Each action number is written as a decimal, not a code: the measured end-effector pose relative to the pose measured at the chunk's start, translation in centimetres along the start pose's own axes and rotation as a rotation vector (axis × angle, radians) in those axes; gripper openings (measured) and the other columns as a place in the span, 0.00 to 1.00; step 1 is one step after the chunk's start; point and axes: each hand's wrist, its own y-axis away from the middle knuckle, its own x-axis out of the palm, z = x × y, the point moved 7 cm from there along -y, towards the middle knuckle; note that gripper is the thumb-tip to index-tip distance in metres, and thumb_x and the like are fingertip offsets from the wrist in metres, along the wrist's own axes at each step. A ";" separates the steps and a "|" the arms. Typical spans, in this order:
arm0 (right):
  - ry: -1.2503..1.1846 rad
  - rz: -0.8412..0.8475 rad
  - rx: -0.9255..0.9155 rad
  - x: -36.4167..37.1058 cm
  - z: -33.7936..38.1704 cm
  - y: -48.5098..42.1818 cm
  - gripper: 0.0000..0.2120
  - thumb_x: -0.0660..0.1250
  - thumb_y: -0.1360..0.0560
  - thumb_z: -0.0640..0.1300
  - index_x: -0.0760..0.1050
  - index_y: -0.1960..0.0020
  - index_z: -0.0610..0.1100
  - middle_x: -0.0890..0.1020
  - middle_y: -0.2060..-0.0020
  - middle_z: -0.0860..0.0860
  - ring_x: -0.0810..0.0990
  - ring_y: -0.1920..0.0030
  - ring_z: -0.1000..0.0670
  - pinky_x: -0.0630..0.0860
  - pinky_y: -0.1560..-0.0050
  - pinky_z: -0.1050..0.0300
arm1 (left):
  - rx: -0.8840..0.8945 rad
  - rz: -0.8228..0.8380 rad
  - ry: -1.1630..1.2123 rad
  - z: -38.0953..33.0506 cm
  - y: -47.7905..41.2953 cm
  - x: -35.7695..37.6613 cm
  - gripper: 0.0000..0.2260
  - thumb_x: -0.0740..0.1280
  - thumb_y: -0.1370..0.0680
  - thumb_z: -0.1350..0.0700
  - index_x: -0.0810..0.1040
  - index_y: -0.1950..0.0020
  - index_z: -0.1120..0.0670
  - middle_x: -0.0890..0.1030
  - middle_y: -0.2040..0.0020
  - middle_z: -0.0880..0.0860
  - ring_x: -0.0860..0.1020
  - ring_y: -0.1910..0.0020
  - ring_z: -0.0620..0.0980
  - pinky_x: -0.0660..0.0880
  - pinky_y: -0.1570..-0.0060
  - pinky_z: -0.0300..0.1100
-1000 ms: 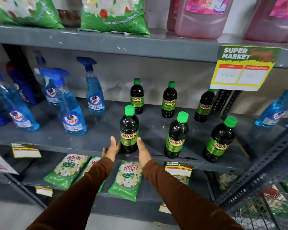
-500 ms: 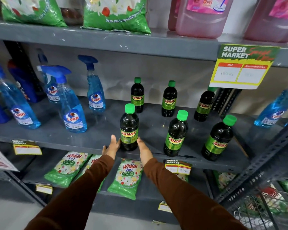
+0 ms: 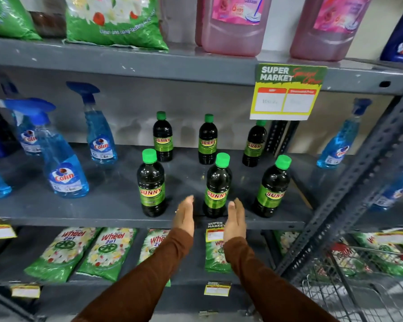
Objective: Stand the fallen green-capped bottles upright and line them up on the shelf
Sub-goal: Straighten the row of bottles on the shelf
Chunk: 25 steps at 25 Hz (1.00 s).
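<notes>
Several dark green-capped "Sunny" bottles stand upright on the grey middle shelf (image 3: 112,205) in two rows. The front row holds a left bottle (image 3: 151,183), a middle bottle (image 3: 218,185) and a right bottle (image 3: 272,187). Behind stand three more: back left bottle (image 3: 163,137), back middle bottle (image 3: 207,139), back right bottle (image 3: 254,144). My left hand (image 3: 185,216) and my right hand (image 3: 236,218) are flat and open at the shelf's front edge, one on each side of the middle front bottle's base, close to it but holding nothing.
Blue Colin spray bottles (image 3: 64,168) stand at the left of the shelf and one (image 3: 340,140) at the right. A price sign (image 3: 287,91) hangs from the upper shelf. Green Wheel detergent packs (image 3: 107,249) lie below. A slotted upright post (image 3: 358,182) and a wire basket (image 3: 358,287) are at the right.
Both hands have moved right, from either side of the left front bottle to either side of the middle front bottle. The view has shifted right too.
</notes>
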 end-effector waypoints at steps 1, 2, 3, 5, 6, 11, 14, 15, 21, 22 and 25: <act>0.042 0.030 0.054 0.0 -0.1 -0.4 0.21 0.54 0.20 0.48 0.61 0.30 0.41 0.66 0.30 0.45 0.64 0.30 0.48 0.60 0.32 0.61 | -0.130 0.042 0.140 0.9 -0.9 1.3 0.30 0.48 0.21 0.41 0.62 0.30 0.62 0.63 0.27 0.58 0.61 0.27 0.55 0.54 0.25 0.50; 0.061 0.042 0.106 -0.2 -0.1 -0.6 0.23 0.54 0.21 0.50 0.61 0.30 0.40 0.65 0.29 0.44 0.63 0.29 0.46 0.59 0.30 0.56 | -0.253 0.094 0.205 2.3 -1.7 2.1 0.39 0.48 0.27 0.31 0.59 0.28 0.59 0.59 0.25 0.56 0.56 0.25 0.54 0.49 0.24 0.51; 0.074 0.047 0.155 -0.1 -0.3 -0.7 0.24 0.54 0.21 0.52 0.62 0.30 0.38 0.65 0.29 0.42 0.64 0.30 0.45 0.59 0.30 0.53 | -0.331 0.143 0.189 4.0 -2.9 2.4 0.49 0.49 0.37 0.22 0.59 0.27 0.55 0.56 0.24 0.52 0.52 0.24 0.51 0.46 0.24 0.52; 0.110 0.048 0.229 -0.2 -0.4 -0.6 0.27 0.54 0.22 0.55 0.63 0.31 0.37 0.65 0.30 0.39 0.65 0.30 0.42 0.61 0.31 0.49 | -0.411 0.253 0.079 6.7 -3.6 2.7 0.58 0.49 0.52 0.16 0.62 0.29 0.46 0.54 0.24 0.46 0.49 0.24 0.46 0.42 0.24 0.54; 0.130 0.049 0.234 -0.3 -0.3 -0.5 0.27 0.54 0.22 0.55 0.63 0.31 0.37 0.65 0.29 0.38 0.64 0.30 0.41 0.60 0.30 0.49 | -0.404 0.279 0.049 8.0 -4.5 2.8 0.59 0.48 0.54 0.16 0.62 0.29 0.45 0.54 0.23 0.47 0.48 0.24 0.47 0.41 0.24 0.55; 0.146 0.051 0.219 -0.5 -0.4 -0.7 0.25 0.54 0.22 0.54 0.65 0.32 0.37 0.66 0.30 0.37 0.65 0.31 0.41 0.59 0.31 0.50 | -0.306 0.303 -0.021 6.8 -3.6 2.3 0.62 0.46 0.56 0.16 0.60 0.28 0.47 0.54 0.23 0.51 0.44 0.23 0.51 0.36 0.25 0.55; 0.137 0.078 0.227 -0.3 0.2 -0.3 0.24 0.55 0.22 0.52 0.67 0.34 0.37 0.71 0.34 0.40 0.68 0.33 0.42 0.62 0.32 0.51 | -0.318 0.258 -0.057 4.6 -2.5 2.5 0.48 0.43 0.41 0.23 0.60 0.28 0.49 0.55 0.23 0.54 0.40 0.24 0.53 0.31 0.27 0.54; 0.127 0.094 0.216 -0.2 0.4 -0.2 0.22 0.55 0.22 0.51 0.68 0.35 0.37 0.73 0.37 0.42 0.69 0.34 0.43 0.63 0.33 0.51 | -0.313 0.212 -0.063 3.9 -2.0 2.4 0.42 0.43 0.34 0.27 0.60 0.28 0.50 0.55 0.23 0.55 0.41 0.24 0.53 0.32 0.26 0.52; 0.078 -0.333 -0.105 -7.0 1.5 -1.5 0.13 0.54 0.31 0.52 0.73 0.63 0.45 0.77 0.61 0.43 0.76 0.52 0.39 0.72 0.43 0.43 | 0.416 -0.257 -0.392 -3.1 3.8 2.4 0.22 0.48 0.27 0.45 0.75 0.58 0.59 0.74 0.54 0.56 0.72 0.53 0.53 0.69 0.45 0.45; 0.105 -0.400 -0.135 -8.5 1.8 -2.1 0.15 0.53 0.30 0.52 0.73 0.60 0.42 0.75 0.59 0.43 0.75 0.51 0.38 0.71 0.44 0.41 | 0.450 -0.132 -0.403 -3.3 4.3 4.4 0.20 0.48 0.27 0.45 0.73 0.60 0.57 0.73 0.56 0.54 0.71 0.55 0.51 0.70 0.48 0.45; 0.004 -0.449 -0.158 -11.1 3.4 -4.0 0.18 0.55 0.25 0.48 0.71 0.45 0.34 0.73 0.50 0.42 0.72 0.44 0.42 0.67 0.39 0.45 | 0.205 0.249 -0.233 -1.2 2.5 11.0 0.26 0.50 0.25 0.41 0.74 0.42 0.58 0.76 0.43 0.56 0.72 0.43 0.47 0.66 0.37 0.40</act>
